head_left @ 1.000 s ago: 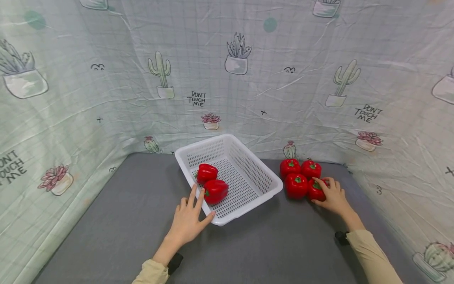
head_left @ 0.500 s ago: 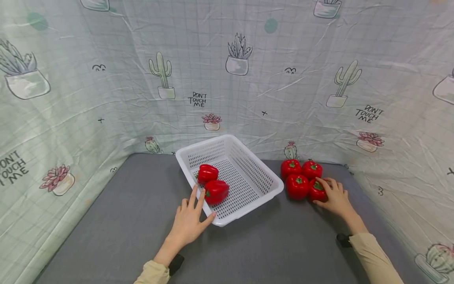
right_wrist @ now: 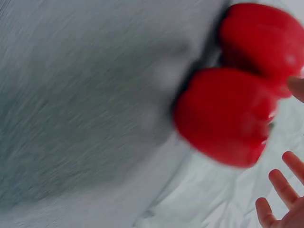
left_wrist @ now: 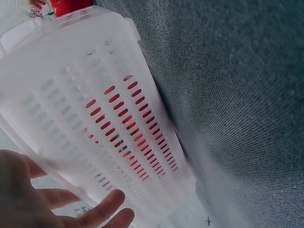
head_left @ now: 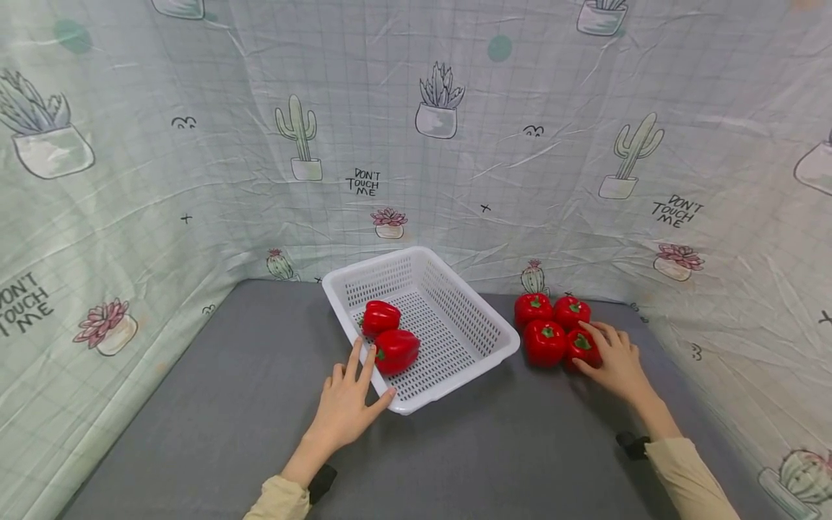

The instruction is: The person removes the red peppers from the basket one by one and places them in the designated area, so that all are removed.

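Observation:
My left hand (head_left: 344,408) lies with spread fingers at the near left rim of a white plastic basket (head_left: 455,318). In the left wrist view, its fingertips (left_wrist: 114,198) are at the basket's slotted side wall. Two red bell peppers, one farther back (head_left: 380,318) and one nearer (head_left: 398,352), lie on their sides in the basket. To the right, my right hand (head_left: 617,365) is beside the front right pepper (head_left: 581,349) of a group, thumb and fingers spread around its near side. In the right wrist view, the fingers (right_wrist: 283,187) stand apart from the nearest pepper (right_wrist: 223,116).
Beside that pepper stand several more red bell peppers, stems up: front left (head_left: 544,343), back left (head_left: 533,310) and back right (head_left: 572,312). All rest on a grey table (head_left: 487,448). A cactus-print cloth (head_left: 481,166) hangs behind and along both sides.
My right hand has eased slightly to the right, its fingers loosening from the front right pepper. The left hand, basket and peppers stay put; the head view has shifted a little.

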`<state>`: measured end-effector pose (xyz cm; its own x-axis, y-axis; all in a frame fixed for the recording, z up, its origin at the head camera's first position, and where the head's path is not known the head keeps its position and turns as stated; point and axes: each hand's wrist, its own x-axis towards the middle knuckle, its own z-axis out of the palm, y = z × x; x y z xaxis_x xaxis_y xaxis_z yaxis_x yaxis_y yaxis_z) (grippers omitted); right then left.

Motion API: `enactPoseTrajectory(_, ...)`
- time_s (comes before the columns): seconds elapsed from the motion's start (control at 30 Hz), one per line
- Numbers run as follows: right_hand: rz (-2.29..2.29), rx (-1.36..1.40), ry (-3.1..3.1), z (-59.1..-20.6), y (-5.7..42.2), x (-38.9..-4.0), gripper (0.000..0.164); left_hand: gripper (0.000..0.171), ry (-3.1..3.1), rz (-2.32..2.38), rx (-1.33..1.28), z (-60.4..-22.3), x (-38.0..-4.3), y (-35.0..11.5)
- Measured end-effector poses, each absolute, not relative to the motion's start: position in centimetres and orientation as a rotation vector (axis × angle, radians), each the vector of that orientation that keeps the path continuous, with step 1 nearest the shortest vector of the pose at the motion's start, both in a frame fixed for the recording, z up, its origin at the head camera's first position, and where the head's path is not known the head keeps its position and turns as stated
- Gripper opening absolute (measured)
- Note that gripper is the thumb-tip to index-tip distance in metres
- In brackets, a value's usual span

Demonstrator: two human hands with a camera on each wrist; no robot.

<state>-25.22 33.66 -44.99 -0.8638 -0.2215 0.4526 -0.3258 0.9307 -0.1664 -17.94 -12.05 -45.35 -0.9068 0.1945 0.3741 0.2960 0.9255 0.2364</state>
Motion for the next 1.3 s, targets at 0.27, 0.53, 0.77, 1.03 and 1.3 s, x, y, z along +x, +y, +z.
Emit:
enactPoseTrajectory(0.27, 0.373, 0.533, -2.558, -42.9, 29.6, -25.0, 0.060, 0.081, -2.761, -0.436, -0.338, -45.3, -17.7, -11.9)
enactPoseTrajectory(0.53, 0.408, 0.704, -2.513, -41.2, 25.4, -24.5, 0.065, 0.084, -2.791, -0.417, -0.329, -45.1, -17.4, -11.9)
enactPoseTrajectory(0.77, 0.376, 0.841, -2.465, -39.4, 22.6, -24.5, 0.063, 0.088, -2.801, -0.419, -0.341, -45.0, -17.4, -12.1)
enactPoseTrajectory(1.03, 0.324, 0.986, -2.398, -37.2, 19.8, -25.5, 0.057, 0.089, -2.814, -0.475, -0.339, -45.2, -17.3, -11.9)
enactPoseTrajectory(1.3, 0.319, 1.054, -2.343, -34.6, 15.9, -27.4, 0.053, 0.089, -2.811, -0.481, -0.343, -45.1, -17.3, -11.9)
